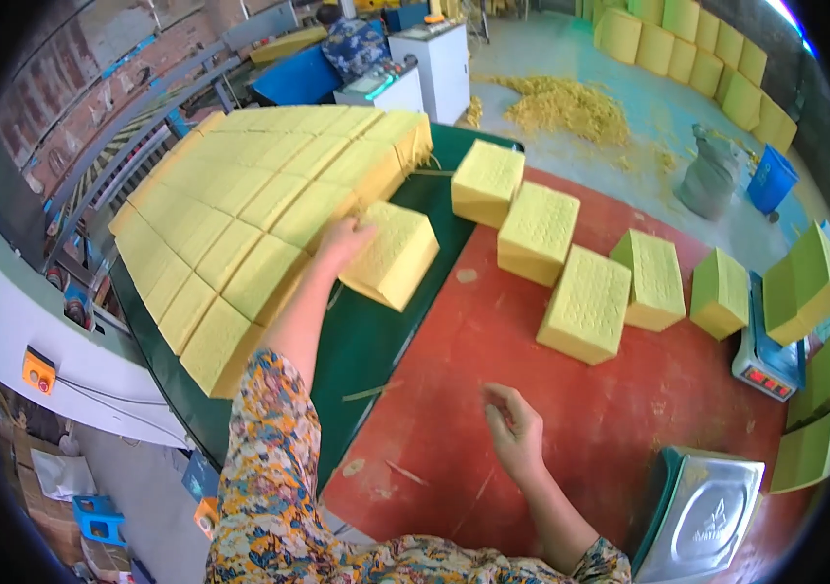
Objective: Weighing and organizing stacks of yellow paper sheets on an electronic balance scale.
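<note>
Head view, and reaches well forward with the left hand [345, 241], floral sleeve [274, 457] and all, across the dark green surface [361, 360]. Gets fingertips to the upper left edge of a loose yellow block [394, 253], right there on the green, just beside the big, tightly packed batch of yellow blocks [220, 214]. Cannot tell from this angle whether to call it a firm grip or only a touch. Over to the right hand [512, 423]: has it open, thumb apart from loosely bent fingers, over the bare near part of the red tabletop [434, 428]. Now look beyond, to a staggered line of more blocks [585, 302], running from the far corner of the green toward the right. Note the scale [770, 360] at the right side, with a tilted block [801, 284] on top. Catch the silver-topped box [702, 511] at the lower right, near the body. Glance farther off, to the heap of yellow scraps [571, 109] on the floor, then a grey sack [710, 175] beside a blue bin [771, 178], and stacked yellow pieces [687, 49] along the back.
</note>
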Available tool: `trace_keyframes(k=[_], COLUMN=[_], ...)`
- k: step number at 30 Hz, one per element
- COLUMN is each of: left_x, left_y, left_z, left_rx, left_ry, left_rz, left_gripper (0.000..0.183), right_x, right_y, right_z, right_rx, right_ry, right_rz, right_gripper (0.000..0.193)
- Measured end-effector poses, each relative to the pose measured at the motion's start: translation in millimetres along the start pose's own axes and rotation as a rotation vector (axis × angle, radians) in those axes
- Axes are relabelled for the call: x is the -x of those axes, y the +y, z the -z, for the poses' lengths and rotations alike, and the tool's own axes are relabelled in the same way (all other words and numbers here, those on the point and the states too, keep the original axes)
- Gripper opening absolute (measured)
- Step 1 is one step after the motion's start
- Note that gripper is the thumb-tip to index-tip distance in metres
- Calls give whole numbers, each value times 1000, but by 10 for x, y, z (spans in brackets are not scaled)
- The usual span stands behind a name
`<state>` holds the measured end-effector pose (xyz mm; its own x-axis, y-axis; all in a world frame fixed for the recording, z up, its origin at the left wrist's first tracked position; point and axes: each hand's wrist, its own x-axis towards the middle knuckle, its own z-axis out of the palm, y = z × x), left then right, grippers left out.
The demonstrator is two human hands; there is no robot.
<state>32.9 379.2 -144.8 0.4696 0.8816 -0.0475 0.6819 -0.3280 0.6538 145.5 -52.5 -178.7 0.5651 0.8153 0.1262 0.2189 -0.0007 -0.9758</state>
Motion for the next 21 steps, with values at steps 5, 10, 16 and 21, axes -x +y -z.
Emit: trace_keyframes(k=[5, 10, 16, 21], left_x=[102, 173, 789, 1660], left_y=[-38, -162, 263, 555], left_z=[145, -39, -102, -721], left_rx=[286, 642, 446, 468], left_ry=[-268, -457, -490, -775], left_rz=[124, 181, 147, -12], left_gripper=[54, 66, 66, 61], right_x=[-1212, -2019, -1384, -32], right_y=[-128, 85, 135, 147], right_z=[-610, -1288, -1177, -468], right_rx=[-139, -323, -340, -470], right_ry=[-77, -54, 43, 183], right_rz=[109, -175, -259, -292], right_gripper=[49, 70, 75, 73])
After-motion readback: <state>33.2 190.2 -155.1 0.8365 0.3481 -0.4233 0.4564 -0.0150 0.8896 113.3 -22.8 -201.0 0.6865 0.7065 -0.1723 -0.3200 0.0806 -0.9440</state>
